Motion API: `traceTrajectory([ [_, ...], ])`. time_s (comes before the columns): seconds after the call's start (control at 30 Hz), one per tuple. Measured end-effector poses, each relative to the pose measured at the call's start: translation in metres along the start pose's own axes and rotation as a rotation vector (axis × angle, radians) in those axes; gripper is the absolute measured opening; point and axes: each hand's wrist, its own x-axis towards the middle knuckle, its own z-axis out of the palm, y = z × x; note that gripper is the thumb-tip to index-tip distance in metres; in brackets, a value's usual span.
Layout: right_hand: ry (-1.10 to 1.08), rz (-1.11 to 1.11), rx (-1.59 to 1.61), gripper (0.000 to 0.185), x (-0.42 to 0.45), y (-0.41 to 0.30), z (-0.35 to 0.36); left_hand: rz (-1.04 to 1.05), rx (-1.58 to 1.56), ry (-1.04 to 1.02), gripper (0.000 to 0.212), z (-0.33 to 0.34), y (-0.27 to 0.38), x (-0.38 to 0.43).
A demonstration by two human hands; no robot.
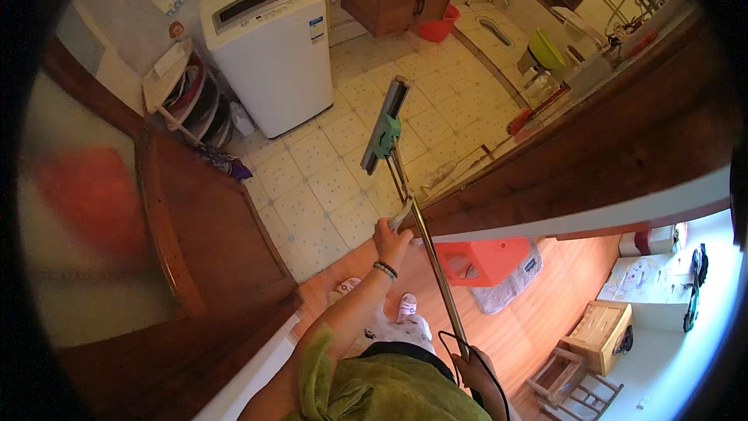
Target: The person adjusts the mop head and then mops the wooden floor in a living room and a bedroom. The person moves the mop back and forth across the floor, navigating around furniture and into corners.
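Observation:
A squeeze mop (pixel 385 134) with a green plastic head bracket and a long metal pole is held up in front of me, its head raised over the tiled floor. My left hand (pixel 392 241) is closed on the mop's pale lever beside the pole, below the head. Lower down, near my waist at the right, my right hand (pixel 476 369) grips the metal pole. A thin black cable (pixel 447 334) loops around the pole there. The mop head is tilted and touches nothing that I can see.
A white washing machine (pixel 272 64), a corner rack (pixel 196 99) and a wooden vanity (pixel 385 3) stand in the tiled room. A brown door (pixel 216 210) is at the left, a wooden door frame (pixel 584 123) at the right. A red plastic stool (pixel 497 260) stands on a grey mat (pixel 507 291).

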Motion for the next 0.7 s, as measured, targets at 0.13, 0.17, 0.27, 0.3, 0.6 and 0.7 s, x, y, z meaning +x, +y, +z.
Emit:
traceTrajectory([
  [0.13, 0.053, 0.043, 0.179, 0.027, -0.033, -0.032, 0.016, -0.049, -0.004, -0.077, 0.048, -0.016, -0.003, -0.004],
  [0.17, 0.058, 0.05, 0.063, 0.025, -0.029, -0.033, 0.012, -0.042, 0.023, -0.092, 0.048, -0.016, 0.005, 0.007],
  [0.27, 0.043, 0.042, 0.104, 0.025, -0.04, -0.04, 0.025, 0.0, 0.087, -0.059, 0.047, -0.023, 0.0, 0.015],
  [0.3, 0.022, 0.096, 0.131, 0.025, -0.042, -0.057, 0.021, 0.015, 0.111, -0.036, 0.046, -0.021, -0.003, 0.016],
  [0.6, -0.007, 0.192, -0.211, 0.033, -0.059, -0.084, 0.017, -0.326, -0.226, -0.111, 0.048, -0.031, -0.095, 0.09],
  [0.7, -0.127, 0.224, -0.28, 0.032, -0.082, -0.071, 0.02, -0.378, -0.032, 0.02, 0.046, -0.052, -0.168, 0.099],
])
